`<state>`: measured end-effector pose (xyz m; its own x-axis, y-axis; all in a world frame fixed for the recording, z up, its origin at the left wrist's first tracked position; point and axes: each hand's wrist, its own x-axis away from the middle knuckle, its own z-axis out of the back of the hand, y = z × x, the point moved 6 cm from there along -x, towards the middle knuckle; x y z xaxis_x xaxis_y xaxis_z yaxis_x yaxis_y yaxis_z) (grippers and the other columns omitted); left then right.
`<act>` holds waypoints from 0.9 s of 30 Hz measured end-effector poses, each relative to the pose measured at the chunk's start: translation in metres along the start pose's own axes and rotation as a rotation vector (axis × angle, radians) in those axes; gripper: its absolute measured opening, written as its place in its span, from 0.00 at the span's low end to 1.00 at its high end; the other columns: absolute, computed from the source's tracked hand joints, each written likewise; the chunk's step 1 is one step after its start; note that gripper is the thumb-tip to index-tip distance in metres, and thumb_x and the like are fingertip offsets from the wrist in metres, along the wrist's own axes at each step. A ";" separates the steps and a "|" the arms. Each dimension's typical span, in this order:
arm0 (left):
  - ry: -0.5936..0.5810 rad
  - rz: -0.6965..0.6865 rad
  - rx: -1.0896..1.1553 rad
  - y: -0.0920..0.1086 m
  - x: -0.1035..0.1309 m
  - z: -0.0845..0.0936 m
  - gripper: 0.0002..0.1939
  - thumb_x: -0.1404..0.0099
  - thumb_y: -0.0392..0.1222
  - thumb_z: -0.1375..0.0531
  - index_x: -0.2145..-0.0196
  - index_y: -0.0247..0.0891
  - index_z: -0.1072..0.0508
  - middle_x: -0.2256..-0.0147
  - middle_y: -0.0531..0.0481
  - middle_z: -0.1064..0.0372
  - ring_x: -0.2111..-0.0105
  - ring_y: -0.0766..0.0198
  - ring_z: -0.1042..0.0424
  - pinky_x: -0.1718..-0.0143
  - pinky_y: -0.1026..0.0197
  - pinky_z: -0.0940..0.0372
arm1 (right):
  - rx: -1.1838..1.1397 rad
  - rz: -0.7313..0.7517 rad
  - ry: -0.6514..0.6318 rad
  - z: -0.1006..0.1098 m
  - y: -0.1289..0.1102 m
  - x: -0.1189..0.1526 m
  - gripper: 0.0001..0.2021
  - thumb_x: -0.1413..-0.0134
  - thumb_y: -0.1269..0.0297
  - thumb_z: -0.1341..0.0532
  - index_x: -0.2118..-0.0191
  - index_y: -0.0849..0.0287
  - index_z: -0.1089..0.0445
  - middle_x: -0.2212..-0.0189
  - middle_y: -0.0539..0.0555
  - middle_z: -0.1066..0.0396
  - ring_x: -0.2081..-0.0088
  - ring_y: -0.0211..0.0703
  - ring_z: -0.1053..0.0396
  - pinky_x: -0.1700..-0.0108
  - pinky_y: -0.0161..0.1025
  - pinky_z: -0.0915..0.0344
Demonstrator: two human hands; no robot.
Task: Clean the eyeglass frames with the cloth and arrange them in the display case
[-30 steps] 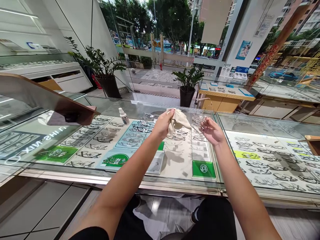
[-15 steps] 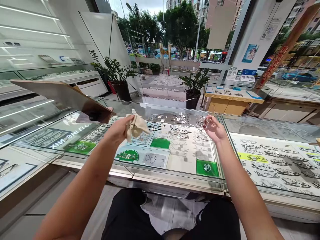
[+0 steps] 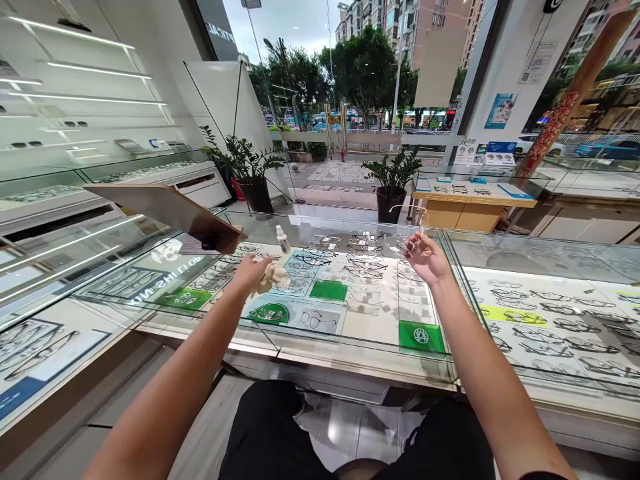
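Note:
My left hand [image 3: 253, 270] is closed on a crumpled beige cloth [image 3: 273, 277] just above the glass counter. Behind it, a small white spray bottle [image 3: 283, 239] stands upright on the glass, apart from my fingers. My right hand [image 3: 427, 259] pinches a pair of thin-rimmed glasses [image 3: 424, 219] over the right part of the same counter, one temple sticking out to the left. Rows of glasses [image 3: 366, 267] lie under the glass between my hands, beside a green card [image 3: 329, 290].
A brown tilted board [image 3: 165, 207] stands on the counter at the left. Another display case [image 3: 550, 300] adjoins at the right. Potted plants [image 3: 253, 167] and a wooden display table [image 3: 465, 200] are beyond the counter.
The bottle, earlier at my left hand with the cloth, now stands free on the counter. My left hand is lower, still with the cloth. More of the glasses shows above my right hand.

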<state>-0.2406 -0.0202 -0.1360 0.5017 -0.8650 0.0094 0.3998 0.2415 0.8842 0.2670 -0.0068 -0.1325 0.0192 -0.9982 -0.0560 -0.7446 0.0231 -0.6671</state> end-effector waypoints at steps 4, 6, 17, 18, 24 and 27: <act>0.175 -0.355 -0.214 0.058 0.050 -0.027 0.31 0.35 0.48 0.32 0.38 0.37 0.31 0.32 0.28 0.36 0.29 0.32 0.40 0.31 0.33 0.47 | -0.014 0.000 -0.010 -0.002 0.001 0.001 0.10 0.52 0.63 0.22 0.64 0.53 0.20 0.67 0.46 0.18 0.65 0.38 0.21 0.63 0.36 0.25; 0.036 -0.647 -0.204 0.095 0.090 -0.063 0.22 0.29 0.46 0.38 0.40 0.41 0.27 0.36 0.37 0.29 0.34 0.42 0.32 0.32 0.38 0.44 | -0.028 -0.008 -0.015 -0.003 0.003 0.001 0.11 0.52 0.63 0.22 0.63 0.53 0.20 0.67 0.46 0.18 0.64 0.38 0.20 0.62 0.36 0.24; -0.071 -1.561 -0.129 0.179 0.204 -0.230 0.12 0.26 0.49 0.32 0.52 0.40 0.20 0.52 0.44 0.17 0.51 0.53 0.21 0.48 0.50 0.35 | -0.117 0.025 0.055 -0.011 0.002 0.002 0.09 0.48 0.63 0.23 0.62 0.54 0.20 0.69 0.46 0.18 0.67 0.37 0.21 0.65 0.34 0.24; -0.053 -1.566 -0.100 0.179 0.200 -0.235 0.10 0.26 0.48 0.33 0.53 0.41 0.19 0.54 0.45 0.16 0.53 0.54 0.21 0.49 0.50 0.34 | -0.116 0.036 0.068 -0.011 0.002 0.002 0.09 0.48 0.63 0.23 0.62 0.54 0.20 0.69 0.45 0.18 0.67 0.37 0.21 0.65 0.34 0.24; -0.034 -1.561 0.014 0.172 0.187 -0.240 0.06 0.24 0.44 0.34 0.56 0.40 0.19 0.57 0.47 0.15 0.57 0.57 0.18 0.53 0.53 0.32 | -0.050 0.090 0.104 -0.008 0.005 0.001 0.06 0.44 0.61 0.25 0.61 0.52 0.19 0.69 0.46 0.19 0.66 0.37 0.22 0.64 0.36 0.27; -0.026 -1.556 0.032 0.172 0.183 -0.233 0.05 0.23 0.41 0.36 0.55 0.40 0.19 0.56 0.46 0.15 0.56 0.58 0.17 0.52 0.54 0.31 | 0.055 0.132 0.086 -0.007 0.005 0.000 0.08 0.42 0.55 0.26 0.59 0.49 0.19 0.67 0.46 0.19 0.65 0.38 0.23 0.63 0.37 0.28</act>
<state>0.0991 -0.0347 -0.0911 -0.3898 -0.2528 -0.8855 0.4789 -0.8770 0.0396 0.2587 -0.0075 -0.1312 -0.1356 -0.9872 -0.0835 -0.6995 0.1551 -0.6976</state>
